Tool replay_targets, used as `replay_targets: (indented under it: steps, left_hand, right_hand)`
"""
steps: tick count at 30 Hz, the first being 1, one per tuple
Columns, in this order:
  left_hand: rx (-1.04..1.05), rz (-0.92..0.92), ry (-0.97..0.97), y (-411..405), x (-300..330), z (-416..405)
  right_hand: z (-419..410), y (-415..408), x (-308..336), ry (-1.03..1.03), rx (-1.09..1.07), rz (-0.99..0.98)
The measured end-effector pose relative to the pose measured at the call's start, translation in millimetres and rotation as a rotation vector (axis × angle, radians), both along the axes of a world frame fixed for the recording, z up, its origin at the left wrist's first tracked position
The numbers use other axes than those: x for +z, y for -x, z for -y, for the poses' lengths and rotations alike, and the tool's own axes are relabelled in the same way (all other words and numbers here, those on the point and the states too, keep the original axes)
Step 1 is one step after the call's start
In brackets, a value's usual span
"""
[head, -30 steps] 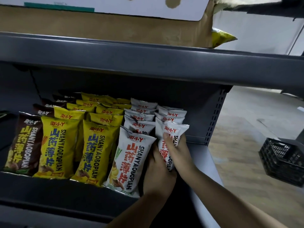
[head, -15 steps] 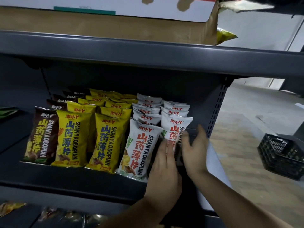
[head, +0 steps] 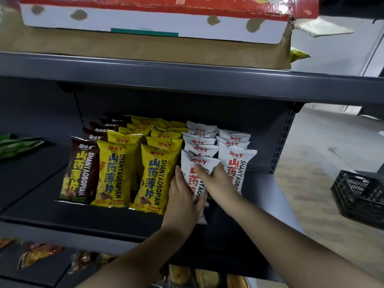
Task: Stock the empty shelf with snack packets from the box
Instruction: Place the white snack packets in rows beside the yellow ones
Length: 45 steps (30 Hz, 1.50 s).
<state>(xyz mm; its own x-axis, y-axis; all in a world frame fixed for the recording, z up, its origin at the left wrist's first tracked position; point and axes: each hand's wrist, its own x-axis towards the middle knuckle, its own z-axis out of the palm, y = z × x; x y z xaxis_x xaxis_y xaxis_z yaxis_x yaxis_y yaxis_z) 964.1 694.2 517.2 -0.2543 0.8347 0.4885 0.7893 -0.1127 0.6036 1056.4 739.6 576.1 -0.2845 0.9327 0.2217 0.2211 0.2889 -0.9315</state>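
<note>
The front white foil snack packet [head: 200, 163] of the left white row is held between both hands. The left hand [head: 182, 196] is laid against the packet's left edge and lower face, at about seven o'clock from its printed top, with fingers straight and close together, the thumb side being hidden behind the hand. The right hand [head: 216, 181] is set over the packet from four o'clock; its grip is a pinch, with the thumb across the front face and the fingers wrapped round the right edge (their tips cannot be seen). The packet is held upright, slightly tilted, with its lower end at the front of the dark grey metal shelf [head: 104, 217].

At three o'clock from it, just beside it, a second row of white packets [head: 236, 163] is stood, its front packet touching the right wrist. At nine o'clock two rows of yellow foil packets [head: 158, 173] are lined up, and beyond them, further toward nine o'clock, a row of brown foil packets [head: 81, 171]. All rows run back into the shelf.

At twelve o'clock, on the shelf above, a brown cardboard box with a red and white flap [head: 145, 44] is rested. At three o'clock, well apart on the floor, a black plastic crate [head: 359, 196] is seen.
</note>
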Motion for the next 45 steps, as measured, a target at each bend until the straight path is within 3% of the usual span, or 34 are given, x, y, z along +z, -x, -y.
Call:
replay_targets:
  steps: [4,8,13,18,21,28,32,37,40,45]
  left_hand:
    - [-0.003,0.099,-0.021,0.5,-0.9,-5.0]
    - [0.060,-0.021,-0.069,-0.7,-10.6,-8.2]
    - [0.027,0.029,-0.003,-2.4,-11.9,-4.8]
    - [0.032,-0.028,0.002,-1.1,-7.6,-6.0]
    - [-0.032,0.045,0.120,-0.2,4.7,2.7]
    - [-0.028,-0.059,0.298,-10.6,10.4,33.9]
    - [-0.018,-0.108,0.150,-11.7,-5.5,61.6]
    - [-0.178,-0.095,-0.105,-10.6,-22.7,107.0]
    - [-0.251,-0.128,-0.142,-18.9,-40.4,125.5]
    - [-0.381,-0.204,-0.047,-29.5,-74.8,148.5]
  right_hand:
    - [-4.1,14.3,-3.8,-0.026,-0.030,-0.062]
    - [0.8,9.6,-12.9,-0.042,-0.029,-0.138]
    - [7.0,3.8,-26.8,-0.081,0.040,-0.032]
    - [7.2,6.8,-27.4,-0.104,-0.035,0.048]
    - [9.7,7.7,-25.2,-0.066,-0.067,0.098]
    - [37.8,7.0,-21.6,0.039,-0.322,0.155]
    - [66.3,-7.1,-23.5,0.034,-0.497,0.271]
    - [112.2,-40.5,-32.3,-0.060,-0.504,0.330]
    - [138.2,-66.2,-48.0,-0.168,-0.439,0.404]
    - [173.6,-99.4,-86.9,-0.226,-0.361,0.478]
